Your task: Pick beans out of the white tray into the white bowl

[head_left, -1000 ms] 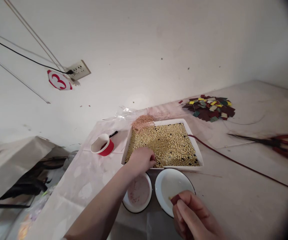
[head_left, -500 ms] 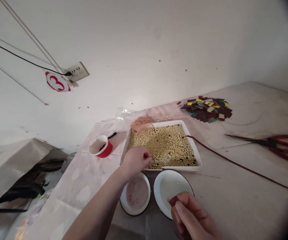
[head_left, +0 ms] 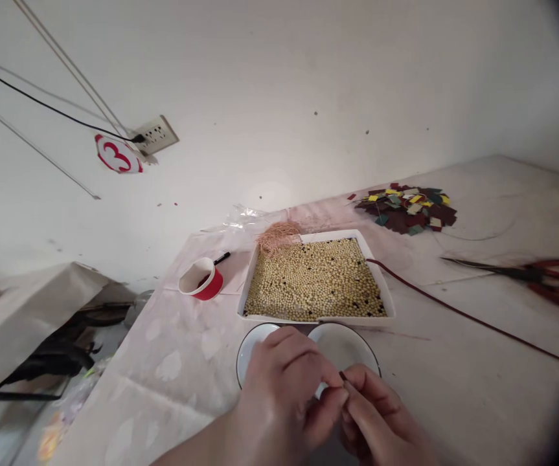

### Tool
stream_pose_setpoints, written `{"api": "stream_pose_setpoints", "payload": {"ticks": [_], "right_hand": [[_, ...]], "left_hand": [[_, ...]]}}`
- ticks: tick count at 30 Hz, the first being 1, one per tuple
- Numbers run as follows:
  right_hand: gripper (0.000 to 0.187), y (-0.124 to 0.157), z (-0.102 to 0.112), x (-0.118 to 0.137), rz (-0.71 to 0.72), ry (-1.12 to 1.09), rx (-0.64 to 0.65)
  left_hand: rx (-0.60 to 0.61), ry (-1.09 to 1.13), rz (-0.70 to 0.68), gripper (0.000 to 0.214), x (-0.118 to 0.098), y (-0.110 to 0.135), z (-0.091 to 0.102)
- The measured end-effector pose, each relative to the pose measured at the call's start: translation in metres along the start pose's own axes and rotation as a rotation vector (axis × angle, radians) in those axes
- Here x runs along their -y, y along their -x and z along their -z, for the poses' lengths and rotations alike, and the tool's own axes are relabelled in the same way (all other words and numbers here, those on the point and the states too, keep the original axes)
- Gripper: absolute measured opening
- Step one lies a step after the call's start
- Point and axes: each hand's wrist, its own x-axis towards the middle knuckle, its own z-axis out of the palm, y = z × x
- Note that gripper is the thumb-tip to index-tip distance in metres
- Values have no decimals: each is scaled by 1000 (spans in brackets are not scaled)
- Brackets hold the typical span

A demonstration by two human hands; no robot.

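My left hand [head_left: 284, 382] and my right hand [head_left: 381, 414] meet at their fingertips over two white dishes with dark rims. The right thumb and fingers pinch a small dark red piece [head_left: 342, 375], of which only a dark edge shows. Closed in a pinch against it are the left thumb and index finger; whatever is between them is hidden. Partly behind the hands lie the left dish [head_left: 250, 353] and the right dish [head_left: 352, 346]. Just beyond them sits a white tray [head_left: 390, 304] filled with small pale yellow beads or beans [head_left: 315, 278], some black ones among them.
A bundle of pinkish strings [head_left: 279, 237] rests on the tray's back left corner. A red and white paper cup [head_left: 210, 285] and a black pen [head_left: 221, 258] stand left. At right are a heap of coloured flat scraps [head_left: 405, 210], red-handled scissors [head_left: 551, 278] and a dark red cord [head_left: 454, 307].
My left hand has left the beads in the tray and come back toward me to meet the right hand's fingertips. The right hand keeps its pinch on the dark red piece.
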Motion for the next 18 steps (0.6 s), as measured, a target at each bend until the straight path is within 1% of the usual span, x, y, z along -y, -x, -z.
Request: {"api": "stream_pose_setpoints", "payload": {"ticks": [7, 12, 18], "right_hand": [[46, 0, -2, 2, 14, 23, 16], [47, 0, -3, 2, 41, 45, 21], [48, 1, -4, 4, 24, 44, 2]], "left_hand": [[2, -86, -46, 12, 3, 3, 3], [-30, -111, -107, 12, 4, 4, 3], [-33, -127, -110, 13, 4, -1, 1]]}}
